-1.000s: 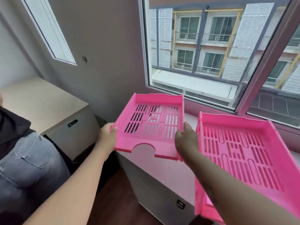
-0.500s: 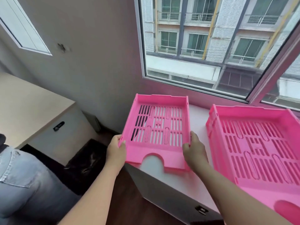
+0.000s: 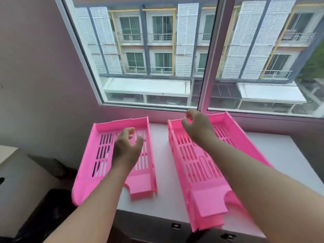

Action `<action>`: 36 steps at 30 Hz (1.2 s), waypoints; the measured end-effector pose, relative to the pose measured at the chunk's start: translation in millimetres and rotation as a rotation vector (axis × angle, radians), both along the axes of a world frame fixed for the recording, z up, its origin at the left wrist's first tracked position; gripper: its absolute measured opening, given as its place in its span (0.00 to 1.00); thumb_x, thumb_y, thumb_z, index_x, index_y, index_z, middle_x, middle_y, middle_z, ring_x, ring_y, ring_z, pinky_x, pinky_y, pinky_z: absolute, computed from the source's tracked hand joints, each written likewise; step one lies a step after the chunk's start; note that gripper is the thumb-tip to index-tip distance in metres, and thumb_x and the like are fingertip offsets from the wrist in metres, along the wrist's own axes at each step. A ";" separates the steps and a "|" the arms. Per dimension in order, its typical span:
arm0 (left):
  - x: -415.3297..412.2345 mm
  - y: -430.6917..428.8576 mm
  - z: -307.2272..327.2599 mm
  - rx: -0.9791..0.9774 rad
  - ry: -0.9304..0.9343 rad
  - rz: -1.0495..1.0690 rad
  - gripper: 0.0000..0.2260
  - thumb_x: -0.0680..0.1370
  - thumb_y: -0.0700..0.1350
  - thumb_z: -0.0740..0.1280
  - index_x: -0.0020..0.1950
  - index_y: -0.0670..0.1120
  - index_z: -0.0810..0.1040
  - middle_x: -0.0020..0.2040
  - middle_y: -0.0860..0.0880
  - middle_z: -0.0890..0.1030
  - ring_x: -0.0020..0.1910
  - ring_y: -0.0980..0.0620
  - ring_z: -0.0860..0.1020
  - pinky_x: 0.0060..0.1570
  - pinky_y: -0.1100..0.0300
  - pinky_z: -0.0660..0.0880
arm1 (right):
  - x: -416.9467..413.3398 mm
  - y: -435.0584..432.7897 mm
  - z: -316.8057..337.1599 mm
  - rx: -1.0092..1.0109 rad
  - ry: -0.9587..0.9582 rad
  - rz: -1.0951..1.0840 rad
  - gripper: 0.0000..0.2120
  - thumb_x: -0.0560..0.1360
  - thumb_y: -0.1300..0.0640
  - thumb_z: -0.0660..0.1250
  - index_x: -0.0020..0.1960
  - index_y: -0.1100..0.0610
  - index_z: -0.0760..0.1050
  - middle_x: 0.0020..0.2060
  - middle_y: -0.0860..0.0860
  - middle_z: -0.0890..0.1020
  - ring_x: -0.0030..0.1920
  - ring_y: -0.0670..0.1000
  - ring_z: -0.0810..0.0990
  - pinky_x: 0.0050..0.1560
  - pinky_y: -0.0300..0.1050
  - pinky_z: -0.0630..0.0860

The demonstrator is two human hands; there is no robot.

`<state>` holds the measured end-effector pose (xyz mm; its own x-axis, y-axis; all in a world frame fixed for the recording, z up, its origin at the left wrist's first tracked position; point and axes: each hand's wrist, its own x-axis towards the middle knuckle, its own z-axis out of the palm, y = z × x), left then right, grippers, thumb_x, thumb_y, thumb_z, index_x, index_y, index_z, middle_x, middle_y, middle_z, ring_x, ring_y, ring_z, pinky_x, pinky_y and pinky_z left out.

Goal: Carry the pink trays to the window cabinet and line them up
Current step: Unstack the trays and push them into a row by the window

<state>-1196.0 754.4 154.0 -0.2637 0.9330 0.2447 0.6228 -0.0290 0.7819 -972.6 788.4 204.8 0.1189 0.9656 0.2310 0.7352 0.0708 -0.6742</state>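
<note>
Two slotted pink trays lie side by side on the white top of the window cabinet [image 3: 162, 155]. The left pink tray [image 3: 98, 155] hangs slightly over the cabinet's left edge. The right pink tray [image 3: 198, 172] looks like a stack, with a second layer showing at its front. My left hand [image 3: 127, 146] hovers over the left tray, fingers apart, holding nothing. My right hand [image 3: 196, 127] hovers over the back of the right tray, fingers loosely curled and empty.
A large window [image 3: 175, 58] rises right behind the cabinet. A grey wall [image 3: 43, 85] stands to the left. A beige desk [image 3: 10, 172] sits at lower left, with a dark gap between it and the cabinet. Cabinet top extends bare to the right [image 3: 280, 158].
Both hands have let go of the left tray, which now rests on the cabinet, and have lifted above the trays. The view has shifted right, toward the window.
</note>
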 end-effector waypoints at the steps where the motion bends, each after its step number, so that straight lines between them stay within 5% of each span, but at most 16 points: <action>1: 20.3 -0.4 -1.0 -0.028 -0.023 -0.051 0.17 0.76 0.49 0.66 0.62 0.46 0.75 0.58 0.46 0.81 0.54 0.49 0.79 0.53 0.55 0.75 | 22.9 -1.4 0.8 0.000 -0.037 -0.037 0.15 0.76 0.57 0.62 0.60 0.62 0.77 0.54 0.59 0.83 0.53 0.58 0.80 0.55 0.52 0.76; 6: 102.7 -11.0 -11.1 -0.243 -0.170 -0.183 0.25 0.76 0.51 0.67 0.71 0.45 0.68 0.69 0.45 0.74 0.65 0.47 0.73 0.63 0.51 0.71 | 124.7 -21.0 -13.3 -0.091 -0.154 -0.185 0.13 0.75 0.57 0.61 0.57 0.60 0.76 0.54 0.60 0.81 0.47 0.58 0.77 0.47 0.50 0.72; 11: 147.6 -26.2 -24.1 -0.457 -0.335 -0.033 0.30 0.77 0.52 0.63 0.76 0.44 0.60 0.73 0.43 0.69 0.67 0.44 0.70 0.56 0.56 0.66 | 184.3 -47.7 -45.5 -0.374 -0.247 -0.158 0.30 0.76 0.53 0.63 0.75 0.58 0.60 0.70 0.59 0.67 0.67 0.61 0.69 0.64 0.56 0.69; 13: 155.4 -31.0 -29.5 -0.518 -0.349 0.005 0.28 0.78 0.49 0.61 0.77 0.43 0.59 0.72 0.42 0.69 0.64 0.44 0.73 0.58 0.54 0.71 | 197.7 -55.3 -59.4 -0.461 -0.226 -0.121 0.27 0.76 0.56 0.62 0.73 0.59 0.61 0.66 0.62 0.71 0.60 0.61 0.73 0.59 0.54 0.72; 16: 156.4 -34.3 -34.3 -0.541 -0.302 0.058 0.24 0.77 0.40 0.56 0.75 0.42 0.64 0.65 0.42 0.75 0.51 0.49 0.78 0.48 0.56 0.75 | 202.0 -62.2 -69.8 -0.496 -0.093 -0.072 0.21 0.76 0.62 0.58 0.69 0.56 0.64 0.50 0.57 0.77 0.45 0.58 0.75 0.45 0.49 0.72; 18: 152.9 -30.6 -34.9 -0.554 -0.302 0.052 0.23 0.77 0.37 0.54 0.73 0.41 0.66 0.63 0.41 0.77 0.55 0.44 0.78 0.50 0.52 0.76 | 199.9 -62.6 -72.8 -0.480 -0.040 -0.084 0.22 0.76 0.62 0.56 0.70 0.54 0.64 0.47 0.55 0.76 0.43 0.58 0.75 0.42 0.47 0.70; 22: 141.4 -10.4 -32.2 -0.547 -0.254 -0.016 0.17 0.78 0.37 0.55 0.65 0.40 0.73 0.48 0.44 0.79 0.40 0.50 0.76 0.35 0.59 0.72 | 188.3 -64.4 -75.7 -0.482 -0.014 -0.157 0.17 0.76 0.62 0.54 0.64 0.56 0.67 0.44 0.54 0.76 0.42 0.58 0.76 0.40 0.48 0.70; 30: 115.5 46.1 -31.6 -0.538 -0.182 -0.187 0.12 0.77 0.36 0.55 0.50 0.43 0.78 0.41 0.42 0.80 0.36 0.44 0.76 0.38 0.53 0.77 | 151.4 -62.7 -76.5 -0.452 0.098 -0.344 0.18 0.75 0.63 0.53 0.63 0.54 0.66 0.43 0.55 0.78 0.41 0.57 0.78 0.38 0.48 0.74; 36: 103.9 68.0 -27.5 -0.510 -0.145 -0.262 0.13 0.76 0.35 0.55 0.51 0.39 0.79 0.43 0.39 0.81 0.38 0.43 0.77 0.41 0.49 0.78 | 133.1 -56.7 -75.5 -0.410 0.111 -0.408 0.19 0.75 0.64 0.52 0.64 0.54 0.68 0.42 0.54 0.77 0.38 0.55 0.77 0.33 0.45 0.69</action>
<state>-1092.1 822.4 126.6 -0.0061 0.9618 -0.2738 0.5314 0.2350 0.8139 -839.5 731.7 129.3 0.5014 0.8448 -0.1871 0.5717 -0.4857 -0.6613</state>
